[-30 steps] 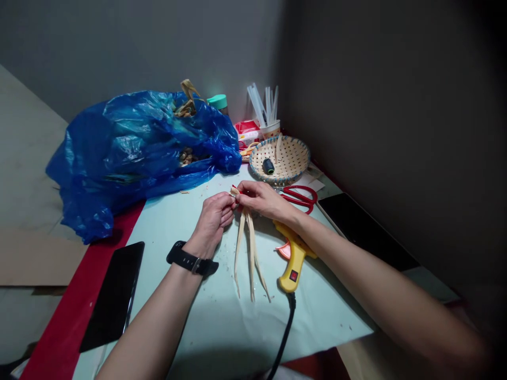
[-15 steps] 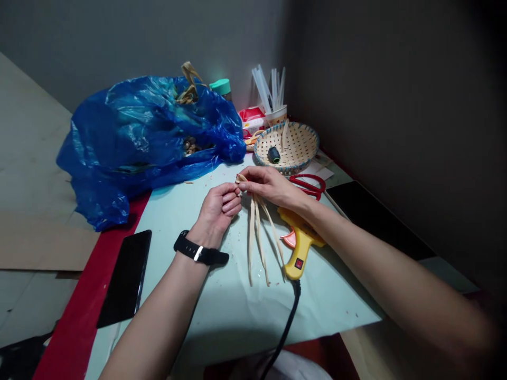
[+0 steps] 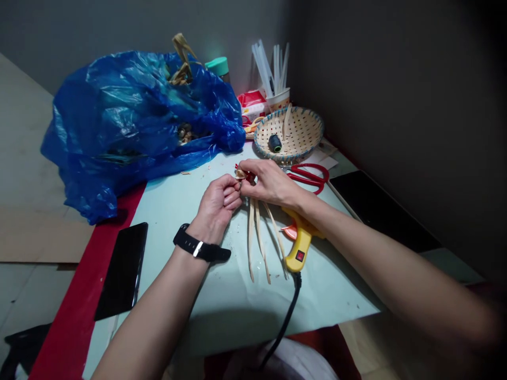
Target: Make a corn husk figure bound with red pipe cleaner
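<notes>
My left hand (image 3: pixel 222 203) is closed in a pinch at the edge of a small piece made of pale dried husk strips (image 3: pixel 258 240) with some red on it. Against it, my right hand (image 3: pixel 267 182) grips the same piece between thumb and fingers, hiding most of it. Long strip ends hang down below my right hand over the pale green sheet. Under my right forearm lies a yellow glue gun (image 3: pixel 300 248) with an orange trigger. Just beyond my right wrist rest scissors with red handles (image 3: pixel 309 177).
A big blue plastic bag (image 3: pixel 130 132) of dried husks fills the back left. A woven basket (image 3: pixel 304 134) holds a dark thread spool (image 3: pixel 274 143); behind it stands a cup of glue sticks (image 3: pixel 279 100). Dark phones or tablets lie left (image 3: pixel 122 272) and right (image 3: pixel 380 208). The gun's black cord (image 3: pixel 283 327) runs off the front edge.
Both hands stay together at the husk piece. My right fingers have curled further around it, and more red shows between them. The camera view has shifted slightly.
</notes>
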Tool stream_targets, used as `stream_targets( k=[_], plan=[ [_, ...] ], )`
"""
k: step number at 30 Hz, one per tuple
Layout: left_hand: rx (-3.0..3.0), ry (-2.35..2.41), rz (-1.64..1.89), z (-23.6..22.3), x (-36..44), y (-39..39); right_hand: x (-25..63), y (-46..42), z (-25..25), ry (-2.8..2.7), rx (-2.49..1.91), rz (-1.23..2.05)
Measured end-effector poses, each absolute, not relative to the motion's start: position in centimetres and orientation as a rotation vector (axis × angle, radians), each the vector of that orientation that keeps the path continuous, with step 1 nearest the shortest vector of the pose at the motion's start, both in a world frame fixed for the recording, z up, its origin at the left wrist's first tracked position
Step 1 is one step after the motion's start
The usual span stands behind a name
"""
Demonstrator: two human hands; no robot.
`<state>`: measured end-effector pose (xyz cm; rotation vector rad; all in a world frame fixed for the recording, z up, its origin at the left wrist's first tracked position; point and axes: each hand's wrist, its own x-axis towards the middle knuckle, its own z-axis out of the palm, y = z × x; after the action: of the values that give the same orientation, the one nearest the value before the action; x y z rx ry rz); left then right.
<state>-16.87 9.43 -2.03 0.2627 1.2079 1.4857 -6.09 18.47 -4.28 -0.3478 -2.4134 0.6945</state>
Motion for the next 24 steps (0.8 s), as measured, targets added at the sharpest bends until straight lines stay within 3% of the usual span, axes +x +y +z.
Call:
stream_targets(
  k=[14,24],
  plan=[
    [0.659,1.271,1.499,-3.4,-17.3,8.5,-5.1,18.5,-3.5,-2.363,-0.501,1.061],
    [0.715,1.362,1.469,-3.2,-16.8,8.1,-5.3,18.0,-3.5,-2.37,-0.603,1.016]
  ],
)
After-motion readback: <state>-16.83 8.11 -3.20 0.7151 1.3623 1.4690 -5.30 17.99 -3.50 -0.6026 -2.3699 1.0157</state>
